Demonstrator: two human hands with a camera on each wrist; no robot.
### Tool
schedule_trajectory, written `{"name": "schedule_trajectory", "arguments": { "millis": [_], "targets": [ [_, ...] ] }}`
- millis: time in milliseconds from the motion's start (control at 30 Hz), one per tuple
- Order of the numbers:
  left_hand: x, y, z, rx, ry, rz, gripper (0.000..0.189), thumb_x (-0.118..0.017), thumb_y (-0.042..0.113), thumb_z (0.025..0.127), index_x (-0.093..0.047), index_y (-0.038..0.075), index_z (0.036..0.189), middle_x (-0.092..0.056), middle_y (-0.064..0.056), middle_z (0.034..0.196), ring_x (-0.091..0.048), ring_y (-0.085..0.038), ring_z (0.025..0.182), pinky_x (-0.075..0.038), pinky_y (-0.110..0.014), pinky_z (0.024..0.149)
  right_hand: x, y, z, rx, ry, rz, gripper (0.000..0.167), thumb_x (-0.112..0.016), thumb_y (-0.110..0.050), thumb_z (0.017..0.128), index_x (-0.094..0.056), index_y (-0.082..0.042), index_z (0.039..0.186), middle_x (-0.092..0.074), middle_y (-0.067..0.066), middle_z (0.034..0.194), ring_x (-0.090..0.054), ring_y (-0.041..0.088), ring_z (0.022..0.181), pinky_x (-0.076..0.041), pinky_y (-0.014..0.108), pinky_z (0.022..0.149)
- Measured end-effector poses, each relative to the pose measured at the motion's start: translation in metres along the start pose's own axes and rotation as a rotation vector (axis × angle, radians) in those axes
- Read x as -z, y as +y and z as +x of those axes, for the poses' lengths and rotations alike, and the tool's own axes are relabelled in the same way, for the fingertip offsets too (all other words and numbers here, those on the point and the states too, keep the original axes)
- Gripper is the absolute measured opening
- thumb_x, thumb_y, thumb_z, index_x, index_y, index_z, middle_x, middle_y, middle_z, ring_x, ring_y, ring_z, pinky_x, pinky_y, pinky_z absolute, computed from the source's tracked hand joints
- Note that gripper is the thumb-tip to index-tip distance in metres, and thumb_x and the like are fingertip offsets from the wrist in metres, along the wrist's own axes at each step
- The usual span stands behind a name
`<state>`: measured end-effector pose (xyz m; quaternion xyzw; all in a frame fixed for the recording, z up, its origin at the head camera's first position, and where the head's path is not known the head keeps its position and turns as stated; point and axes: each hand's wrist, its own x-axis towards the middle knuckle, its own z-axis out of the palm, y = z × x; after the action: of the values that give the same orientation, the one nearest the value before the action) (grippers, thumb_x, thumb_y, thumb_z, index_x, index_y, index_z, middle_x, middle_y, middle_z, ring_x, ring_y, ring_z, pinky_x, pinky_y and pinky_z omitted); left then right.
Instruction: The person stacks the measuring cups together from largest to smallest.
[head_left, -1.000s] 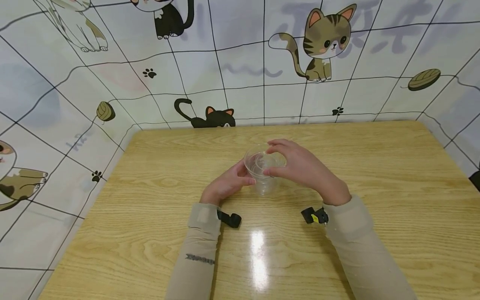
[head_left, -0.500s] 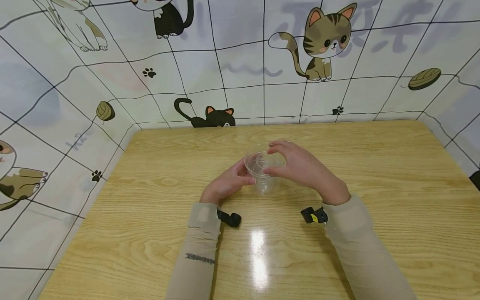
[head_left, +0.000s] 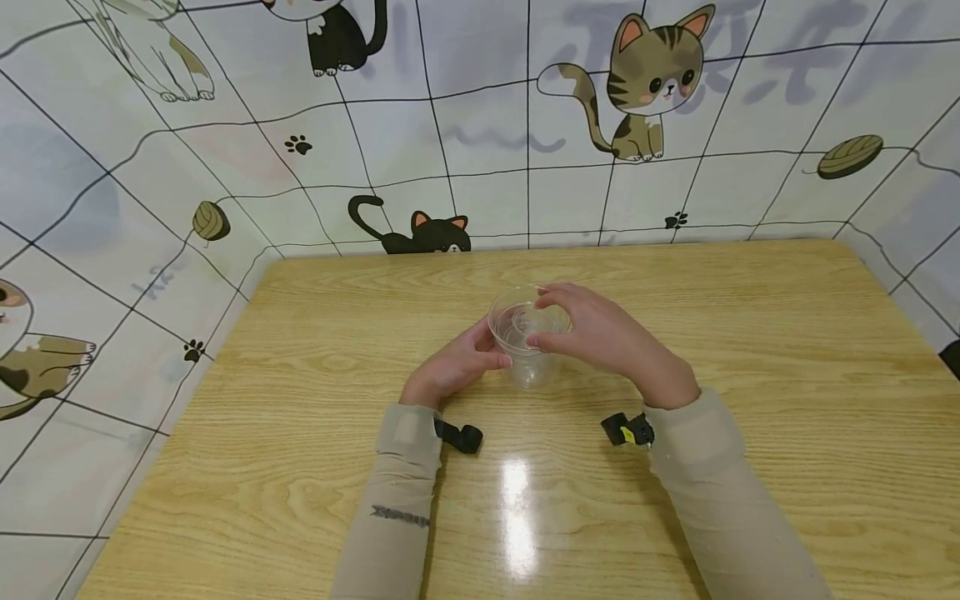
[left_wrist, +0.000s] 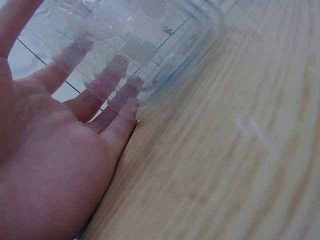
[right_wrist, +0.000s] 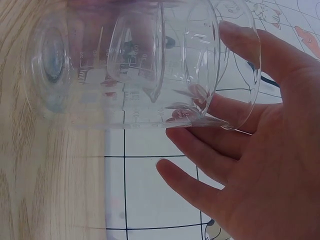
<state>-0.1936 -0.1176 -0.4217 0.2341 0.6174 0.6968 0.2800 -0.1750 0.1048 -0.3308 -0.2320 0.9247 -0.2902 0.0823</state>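
Clear graduated glass beakers (head_left: 529,372) stand nested one inside another on the table, a little right of its middle in the head view. A smaller beaker (right_wrist: 137,45) shows through the wall of the large one in the right wrist view. My left hand (head_left: 459,367) holds the large beaker from the left side, its thumb in front and its fingers behind the glass. From the right, my right hand (head_left: 603,332) spans the top with thumb and fingers at the rims. I cannot tell which nested beaker these fingers grip.
The wooden table (head_left: 300,450) reaches back to a wall sheet (head_left: 480,150) printed with cats and grid lines. Black wrist cameras sit at the left cuff (head_left: 411,421) and the right cuff (head_left: 693,429). A dark object (head_left: 951,358) shows at the right edge.
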Motion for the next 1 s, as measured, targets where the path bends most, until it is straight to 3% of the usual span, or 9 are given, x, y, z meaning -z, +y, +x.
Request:
{"name": "schedule_trajectory", "arguments": {
  "millis": [267, 400, 767, 1000],
  "targets": [
    [-0.004, 0.007, -0.003, 0.004, 0.003, 0.008, 0.073, -0.058, 0.001, 0.084, -0.019, 0.02, 0.142, -0.024, 0.0, 0.144, -0.024, -0.014, 0.13, -0.028, -0.035, 0.101, 0.0, 0.001, 0.001, 0.005, -0.016, 0.006, 0.06, -0.058, -0.053, 0.079, -0.052, -0.009, 0.12, -0.037, 0.003, 0.138, -0.029, 0.025, 0.128, -0.027, 0.046, 0.099],
    [-0.002, 0.003, -0.002, -0.002, 0.008, 0.004, 0.073, -0.059, 0.001, 0.083, -0.02, 0.021, 0.142, -0.024, 0.001, 0.144, -0.024, -0.014, 0.131, -0.027, -0.035, 0.102, 0.0, 0.002, 0.001, 0.008, -0.031, 0.005, 0.061, -0.057, -0.053, 0.079, -0.051, -0.009, 0.121, -0.037, 0.006, 0.138, -0.029, 0.026, 0.127, -0.027, 0.046, 0.099],
    [0.003, -0.006, 0.001, -0.027, -0.001, 0.03, 0.077, -0.067, 0.018, 0.08, -0.022, 0.025, 0.141, -0.026, 0.003, 0.143, -0.025, -0.012, 0.13, -0.027, -0.034, 0.101, -0.002, 0.002, 0.001, 0.004, -0.038, 0.016, 0.061, -0.057, -0.054, 0.078, -0.051, -0.01, 0.121, -0.038, 0.005, 0.137, -0.031, 0.025, 0.126, -0.029, 0.046, 0.098],
    [0.001, -0.004, 0.001, -0.014, 0.0, 0.0, 0.076, -0.064, 0.009, 0.082, -0.02, 0.023, 0.142, -0.023, 0.003, 0.145, -0.023, -0.012, 0.131, -0.026, -0.034, 0.102, -0.002, 0.003, 0.0, 0.007, -0.036, 0.025, 0.062, -0.057, -0.054, 0.079, -0.05, -0.01, 0.122, -0.04, 0.005, 0.135, -0.033, 0.024, 0.126, -0.029, 0.045, 0.098]
  ]
}}
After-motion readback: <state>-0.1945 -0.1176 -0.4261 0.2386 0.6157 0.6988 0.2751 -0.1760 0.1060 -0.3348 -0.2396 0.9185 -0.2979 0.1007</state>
